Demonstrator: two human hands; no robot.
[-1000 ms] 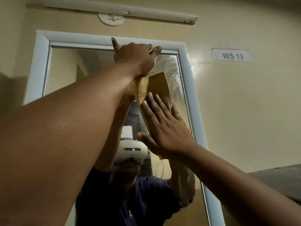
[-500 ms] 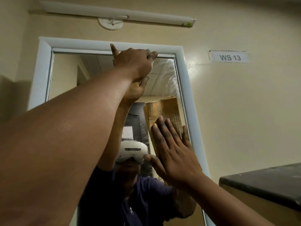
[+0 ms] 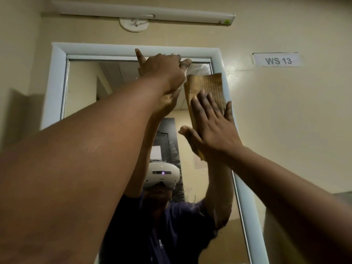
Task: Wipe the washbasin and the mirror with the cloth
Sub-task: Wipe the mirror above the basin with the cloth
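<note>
Straight fingers (image 3: 204, 103) of the right hand (image 3: 215, 128) are pressed flat on the folded cloth (image 3: 206, 86), which is held against the mirror (image 3: 85, 88) near its upper right corner. The left hand (image 3: 162, 70) is curled at the mirror's top frame; whether anything is held cannot be told.

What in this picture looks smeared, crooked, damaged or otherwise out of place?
A streaky haze clouds the mirror at its top right corner, just above the cloth that the right hand presses flat on the glass. The WS 13 label on the wall sits slightly askew. Nothing looks broken or spilled.
</note>
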